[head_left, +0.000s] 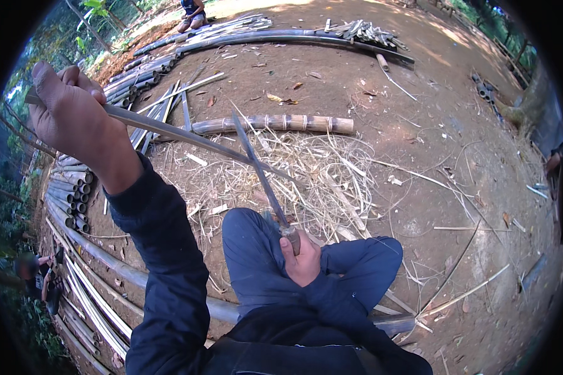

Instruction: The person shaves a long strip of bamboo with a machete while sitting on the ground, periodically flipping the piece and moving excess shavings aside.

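Observation:
My left hand [81, 122], raised at the upper left, is closed around a long flat bamboo strip [181, 135]. The strip slants down to the right, its far end over the shavings. Above my lap, my right hand [303, 262] grips the wooden handle of a knife [271, 195] with a long, narrow dark blade. Blade and strip cross in the middle of the view; whether they touch I cannot tell. A heap of pale bamboo shavings [331, 165] lies beneath them, in front of my bent legs.
Just beyond the shavings lies a thick bamboo pole [281, 123]. Stacked dark bamboo tubes [69, 194] line the left. Split strips [369, 31] rest on a long pole at the back. One person [192, 15] sits far off, another [44, 275] at the left edge.

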